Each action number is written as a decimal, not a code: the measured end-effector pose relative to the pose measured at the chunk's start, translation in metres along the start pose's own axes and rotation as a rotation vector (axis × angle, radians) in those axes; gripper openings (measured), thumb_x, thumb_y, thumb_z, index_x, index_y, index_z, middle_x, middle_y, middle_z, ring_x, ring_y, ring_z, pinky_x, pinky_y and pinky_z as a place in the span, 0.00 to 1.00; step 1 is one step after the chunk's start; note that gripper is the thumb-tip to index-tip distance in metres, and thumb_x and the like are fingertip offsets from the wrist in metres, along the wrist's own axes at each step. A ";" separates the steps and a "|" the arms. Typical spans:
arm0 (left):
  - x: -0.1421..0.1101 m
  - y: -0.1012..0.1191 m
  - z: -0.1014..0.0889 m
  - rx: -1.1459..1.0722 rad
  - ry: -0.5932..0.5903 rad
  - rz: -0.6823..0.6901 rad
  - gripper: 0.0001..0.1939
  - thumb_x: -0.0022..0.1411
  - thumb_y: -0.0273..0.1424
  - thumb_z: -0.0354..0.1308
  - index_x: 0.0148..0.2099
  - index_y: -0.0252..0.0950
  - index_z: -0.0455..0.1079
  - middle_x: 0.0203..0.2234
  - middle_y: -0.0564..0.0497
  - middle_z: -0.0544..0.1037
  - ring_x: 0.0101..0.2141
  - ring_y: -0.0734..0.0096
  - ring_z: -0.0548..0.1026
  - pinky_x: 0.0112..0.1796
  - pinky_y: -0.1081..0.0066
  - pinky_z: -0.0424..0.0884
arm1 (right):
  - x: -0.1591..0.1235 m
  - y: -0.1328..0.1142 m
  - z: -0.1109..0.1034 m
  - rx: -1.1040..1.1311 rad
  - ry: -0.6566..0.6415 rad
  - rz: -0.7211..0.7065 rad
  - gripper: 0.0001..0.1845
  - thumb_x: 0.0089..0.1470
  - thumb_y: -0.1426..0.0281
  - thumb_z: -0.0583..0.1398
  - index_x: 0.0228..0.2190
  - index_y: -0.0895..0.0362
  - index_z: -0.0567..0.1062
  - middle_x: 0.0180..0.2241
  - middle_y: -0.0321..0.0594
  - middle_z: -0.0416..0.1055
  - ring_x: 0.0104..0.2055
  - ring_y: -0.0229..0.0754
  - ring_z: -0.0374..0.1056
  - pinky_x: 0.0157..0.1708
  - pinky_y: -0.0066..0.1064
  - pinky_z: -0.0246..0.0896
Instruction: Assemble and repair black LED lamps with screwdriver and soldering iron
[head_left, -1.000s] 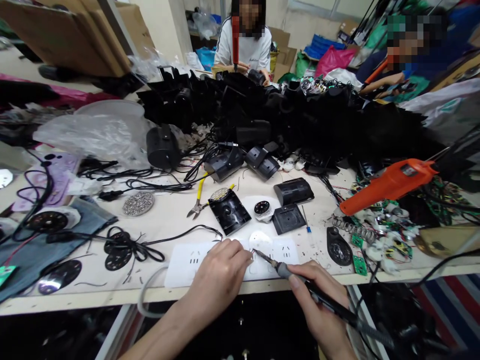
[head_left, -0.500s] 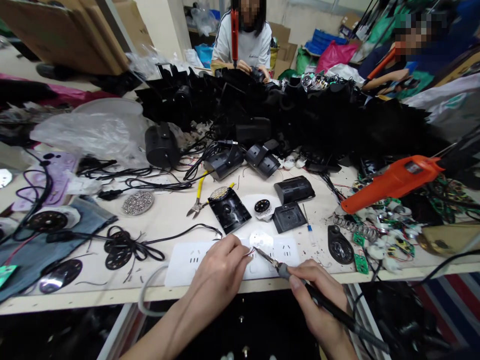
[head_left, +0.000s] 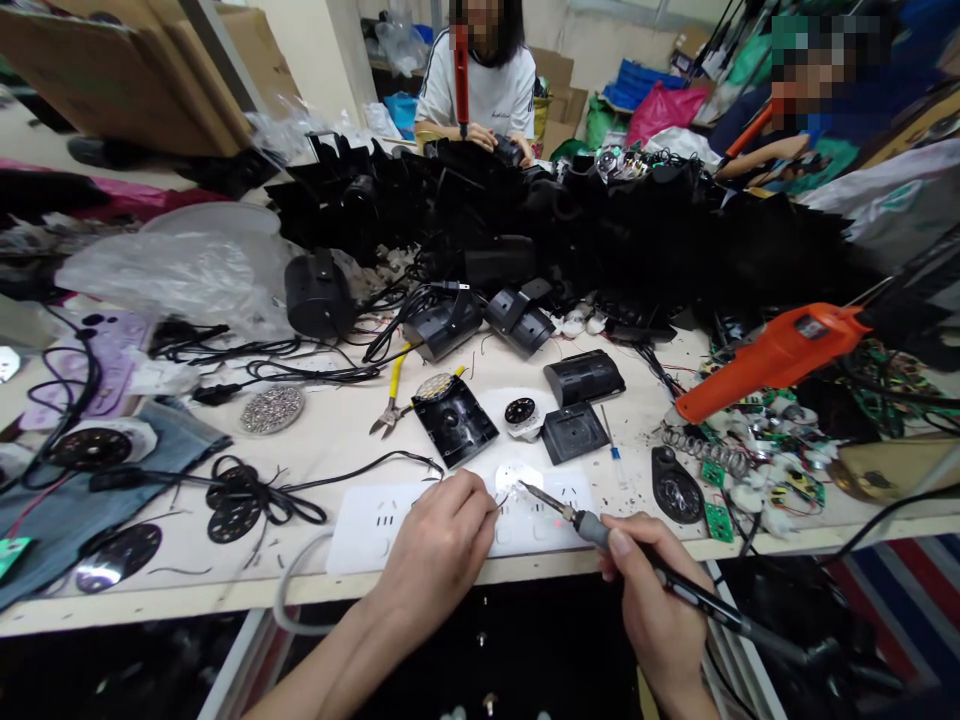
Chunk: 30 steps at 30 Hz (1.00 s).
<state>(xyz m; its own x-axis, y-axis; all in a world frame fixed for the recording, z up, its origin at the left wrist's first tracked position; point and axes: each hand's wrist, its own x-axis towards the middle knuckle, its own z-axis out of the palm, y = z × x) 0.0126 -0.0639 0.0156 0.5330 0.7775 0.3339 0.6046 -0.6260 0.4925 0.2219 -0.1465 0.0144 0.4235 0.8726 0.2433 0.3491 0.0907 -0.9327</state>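
My right hand (head_left: pixel 664 600) is wrapped round a soldering iron (head_left: pixel 596 530), whose tip points left towards a small white disc (head_left: pixel 519 477) at the back of a white power strip (head_left: pixel 358 525). Over the strip, my left hand (head_left: pixel 442 535) is closed in a pinch on a thin wire (head_left: pixel 504 503), its short end sticking out past the fingertips. A black cord (head_left: pixel 360 462) runs in from the left towards this hand. Just behind the hands lie an open black housing half (head_left: pixel 459 425), a white lamp piece with a black face (head_left: pixel 523 415) and a black cover (head_left: pixel 576 433).
Yellow-handled cutters (head_left: pixel 391 405) and a dish of screws (head_left: pixel 271 409) lie left of centre. An orange electric screwdriver (head_left: pixel 772 360) hangs over circuit boards (head_left: pixel 718 515) at right. Black housings (head_left: pixel 600 220) are heaped at the back; two other people (head_left: pixel 480 90) work beyond them.
The soldering iron has drawn back to the right, its tip now apart from the wire. My left hand stays nearly in place with its pinch. The whole view has shifted slightly.
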 end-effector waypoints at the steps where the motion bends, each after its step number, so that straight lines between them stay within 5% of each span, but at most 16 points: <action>1: 0.000 0.000 0.000 -0.009 0.007 0.000 0.09 0.68 0.25 0.48 0.34 0.35 0.67 0.31 0.49 0.72 0.31 0.69 0.71 0.33 0.69 0.71 | -0.001 0.001 -0.001 -0.013 -0.011 0.012 0.06 0.59 0.68 0.61 0.33 0.55 0.78 0.22 0.33 0.71 0.23 0.37 0.66 0.22 0.26 0.63; 30: -0.004 -0.003 0.003 -0.073 0.014 -0.043 0.08 0.69 0.25 0.49 0.35 0.36 0.63 0.33 0.49 0.68 0.31 0.70 0.69 0.32 0.71 0.70 | 0.002 -0.010 0.014 -0.087 -0.060 -0.037 0.10 0.59 0.67 0.60 0.28 0.56 0.76 0.18 0.30 0.68 0.19 0.34 0.65 0.20 0.23 0.61</action>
<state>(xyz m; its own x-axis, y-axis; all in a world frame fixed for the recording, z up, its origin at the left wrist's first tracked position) 0.0108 -0.0651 0.0106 0.4985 0.8049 0.3220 0.5819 -0.5860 0.5639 0.2071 -0.1389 0.0205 0.3590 0.8967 0.2588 0.4362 0.0840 -0.8959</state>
